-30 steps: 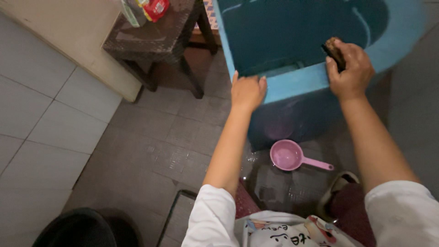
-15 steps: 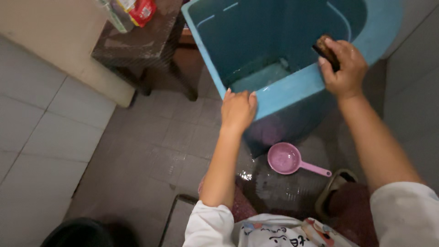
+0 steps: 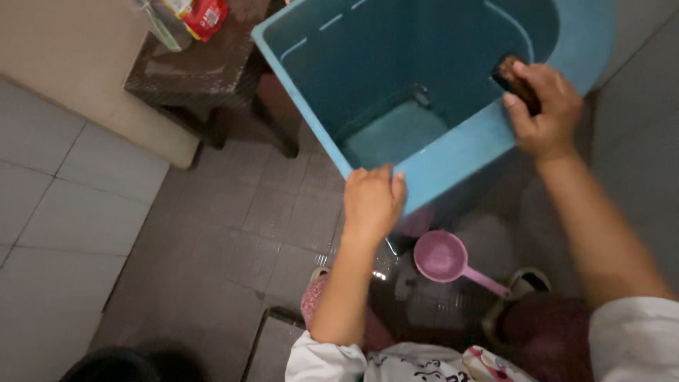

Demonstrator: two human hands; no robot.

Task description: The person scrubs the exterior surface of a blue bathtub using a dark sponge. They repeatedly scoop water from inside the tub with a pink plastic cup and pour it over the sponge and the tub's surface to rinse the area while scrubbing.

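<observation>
Down below, the left hand (image 3: 373,201) grips the near corner of the tub (image 3: 453,152). Its fingers curl over the blue rim, and the thumb side is on the outside wall.

Up and to the right, the right hand (image 3: 543,113) is closed around a brown scrubber (image 3: 515,81). The scrubber sticks out past the fingers and lies against the inside of the tub, right by the rim. The wrist sits over the rim there.

The tub is big and blue, darker on the inside. It reaches from the left hand up past the right hand. Its bottom shows between the two hands, and it looks a bit wet.

Just under the left hand, on the floor (image 3: 233,233), lies a pink scoop (image 3: 442,256). Its handle points toward the right arm. The floor by the scoop is wet and shiny.

Far to the left of the left hand and higher up stands a dark stool (image 3: 201,67). A red packet (image 3: 205,15) lies on top of it. Pale wall tiles (image 3: 64,212) fill the far left side.

Both arms come out of white sleeves (image 3: 629,339) at the bottom.
</observation>
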